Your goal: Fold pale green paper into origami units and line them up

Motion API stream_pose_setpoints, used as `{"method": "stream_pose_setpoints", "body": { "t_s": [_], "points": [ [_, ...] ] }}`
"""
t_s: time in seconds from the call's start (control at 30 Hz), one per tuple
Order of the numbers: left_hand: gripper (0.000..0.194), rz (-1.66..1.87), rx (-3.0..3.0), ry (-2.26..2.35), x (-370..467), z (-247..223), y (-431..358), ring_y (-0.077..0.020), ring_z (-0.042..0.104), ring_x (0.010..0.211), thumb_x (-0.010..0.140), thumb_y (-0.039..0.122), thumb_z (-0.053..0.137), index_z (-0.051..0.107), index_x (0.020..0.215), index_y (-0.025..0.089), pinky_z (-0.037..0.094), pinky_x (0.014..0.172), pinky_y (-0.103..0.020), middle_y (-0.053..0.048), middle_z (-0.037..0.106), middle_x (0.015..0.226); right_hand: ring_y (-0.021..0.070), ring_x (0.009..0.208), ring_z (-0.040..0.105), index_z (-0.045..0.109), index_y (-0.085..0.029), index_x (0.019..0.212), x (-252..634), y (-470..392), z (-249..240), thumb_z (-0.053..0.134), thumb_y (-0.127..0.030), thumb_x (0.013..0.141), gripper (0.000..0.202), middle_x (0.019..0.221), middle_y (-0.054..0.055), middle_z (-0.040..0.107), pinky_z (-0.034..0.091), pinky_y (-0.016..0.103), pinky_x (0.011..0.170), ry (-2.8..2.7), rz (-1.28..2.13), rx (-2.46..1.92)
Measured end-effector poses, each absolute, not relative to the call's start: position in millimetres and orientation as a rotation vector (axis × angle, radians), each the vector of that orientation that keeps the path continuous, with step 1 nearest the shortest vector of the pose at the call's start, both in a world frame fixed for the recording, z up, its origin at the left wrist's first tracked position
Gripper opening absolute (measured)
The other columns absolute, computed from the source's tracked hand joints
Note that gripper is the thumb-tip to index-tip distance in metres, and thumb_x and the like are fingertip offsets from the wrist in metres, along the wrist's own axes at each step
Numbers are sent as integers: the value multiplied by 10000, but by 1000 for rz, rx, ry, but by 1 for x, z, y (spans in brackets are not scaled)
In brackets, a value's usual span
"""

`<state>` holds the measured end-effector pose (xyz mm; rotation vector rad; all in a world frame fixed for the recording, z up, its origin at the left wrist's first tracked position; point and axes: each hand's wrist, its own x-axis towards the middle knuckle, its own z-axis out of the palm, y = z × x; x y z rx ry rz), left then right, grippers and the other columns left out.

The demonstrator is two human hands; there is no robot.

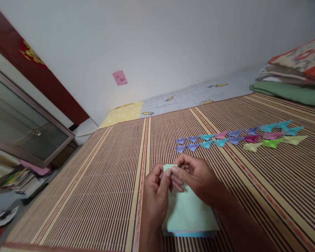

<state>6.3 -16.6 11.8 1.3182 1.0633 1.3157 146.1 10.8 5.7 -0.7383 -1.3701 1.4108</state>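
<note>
Between my two hands is a small folded piece of pale green paper [170,167]. My left hand [157,189] pinches it from the left, thumb on top. From the right, my right hand [196,176] pinches the same paper between thumb and fingers. Most of the folded shape is hidden behind my fingers. Just below them lies a stack of square paper sheets [191,211], pale green on top, with blue and pink edges showing underneath. Rows of folded paper boats or birds [220,142], in purple, blue, pink, green and yellow, lie beyond my right hand.
A striped bamboo mat [107,182] covers the bed. At the far right are folded bedding [291,92] and a pillow [301,59]. A pink note [119,77] is on the white wall. Books and papers [23,180] lie beside a glass-panelled cabinet [28,119] on the left.
</note>
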Motion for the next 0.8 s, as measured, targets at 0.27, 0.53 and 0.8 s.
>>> {"method": "stream_pose_setpoints", "body": {
  "t_s": [0.27, 0.53, 0.8],
  "points": [
    [279, 1325, 1481, 1192, 5, 9, -19, -132, 596, 601, 1016, 345, 559, 610, 790, 188, 452, 589, -247, -17, 695, 693, 122, 551, 575, 588, -191, 792, 143, 7, 8, 629, -223, 900, 119, 578, -37, 605, 462, 260, 566, -1379, 1289, -829],
    [270, 1315, 1275, 998, 7, 7, -15, -125, 617, 511, 992, 361, 593, 596, 796, 175, 435, 518, -238, -9, 695, 641, 118, 468, 559, 565, -203, 764, 140, 5, 13, 639, -249, 884, 148, 515, -67, 548, 462, 261, 505, -1304, 1343, -746],
    [261, 1352, 1334, 986, 3, 9, -19, -99, 608, 534, 1010, 288, 580, 623, 780, 170, 425, 554, -220, 3, 696, 654, 130, 491, 607, 545, -211, 735, 138, 3, 16, 642, -252, 893, 190, 514, -62, 585, 505, 286, 570, -1281, 1410, -685]
  ]
}}
